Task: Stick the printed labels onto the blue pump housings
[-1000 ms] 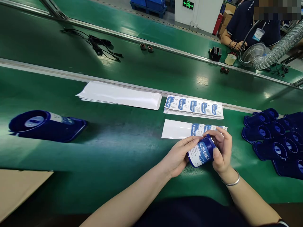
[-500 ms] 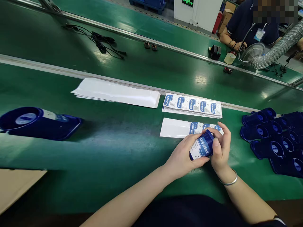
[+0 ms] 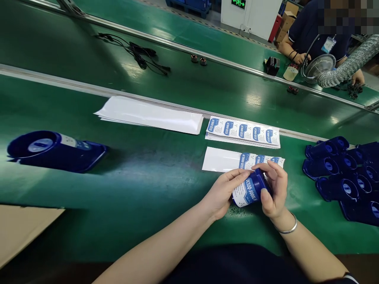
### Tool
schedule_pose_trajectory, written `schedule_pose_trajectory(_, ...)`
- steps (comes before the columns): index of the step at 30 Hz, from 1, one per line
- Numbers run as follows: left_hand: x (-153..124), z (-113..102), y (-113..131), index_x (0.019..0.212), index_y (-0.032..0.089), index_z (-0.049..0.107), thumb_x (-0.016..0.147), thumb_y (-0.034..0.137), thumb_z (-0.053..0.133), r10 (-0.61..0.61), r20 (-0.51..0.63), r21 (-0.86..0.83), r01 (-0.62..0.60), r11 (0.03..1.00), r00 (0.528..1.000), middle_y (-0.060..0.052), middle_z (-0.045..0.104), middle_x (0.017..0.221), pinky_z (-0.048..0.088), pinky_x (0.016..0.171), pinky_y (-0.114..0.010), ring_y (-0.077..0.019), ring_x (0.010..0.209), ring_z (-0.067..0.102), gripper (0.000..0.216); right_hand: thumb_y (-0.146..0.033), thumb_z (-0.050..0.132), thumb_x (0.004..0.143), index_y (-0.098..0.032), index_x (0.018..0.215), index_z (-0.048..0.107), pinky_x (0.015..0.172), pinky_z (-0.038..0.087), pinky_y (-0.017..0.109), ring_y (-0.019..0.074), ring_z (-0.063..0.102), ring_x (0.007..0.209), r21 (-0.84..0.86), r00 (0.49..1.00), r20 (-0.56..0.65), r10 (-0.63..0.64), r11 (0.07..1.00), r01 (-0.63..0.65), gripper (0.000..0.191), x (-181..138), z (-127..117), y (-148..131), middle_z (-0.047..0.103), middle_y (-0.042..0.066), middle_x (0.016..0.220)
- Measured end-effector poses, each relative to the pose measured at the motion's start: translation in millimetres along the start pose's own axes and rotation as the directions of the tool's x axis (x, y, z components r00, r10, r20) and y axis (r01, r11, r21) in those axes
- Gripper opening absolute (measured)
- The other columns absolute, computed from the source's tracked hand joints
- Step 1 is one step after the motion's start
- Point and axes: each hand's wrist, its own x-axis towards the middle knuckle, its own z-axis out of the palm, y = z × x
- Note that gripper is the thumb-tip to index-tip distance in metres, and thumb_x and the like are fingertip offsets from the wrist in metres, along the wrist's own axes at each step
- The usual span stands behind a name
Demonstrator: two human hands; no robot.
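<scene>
Between my two hands is a dark blue plastic housing [image 3: 257,180] with a white-and-blue label [image 3: 245,194] reading DC52Q-5000L/H on its side. My left hand [image 3: 222,193] has its fingers and thumb on the label side. My right hand [image 3: 275,191] curls round the flanged end, its thumb against the rim. Just beyond the hands lies a partly used label sheet [image 3: 222,159], blank at its left. Behind that is a stack of label sheets [image 3: 244,132]. A labelled blue housing [image 3: 74,154] lies far to the left.
Several blue housings [image 3: 340,169] stand grouped at the right. White backing sheets [image 3: 151,114] lie along the metal rail. A cardboard piece [image 3: 26,228] is at lower left. Past the rail are black cables [image 3: 136,53]; a co-worker [image 3: 308,35] sits beside a flexible duct [image 3: 349,65].
The housing has turned in my hands and dropped slightly, so its label faces more toward me. My left thumb has moved up to its top. The view has shifted slightly.
</scene>
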Motion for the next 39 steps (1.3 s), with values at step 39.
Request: schedule_pose_trajectory(39,-3,1,8,0.088,0.017,0.072,0.074,0.038,0.086,-0.007,0.048,0.017,0.006,1.000,0.999,-0.002,0.068,0.089,0.048,0.081,-0.027,-0.0158,0.086,0.063,0.029,-0.049,0.047,0.097,-0.024,0.137,0.051,0.093,0.047,0.059,0.0323,0.058,0.106,-0.052,0.992,0.109,-0.070,0.996,0.076,0.047,6,-3,-2,0.061,0.012,0.116)
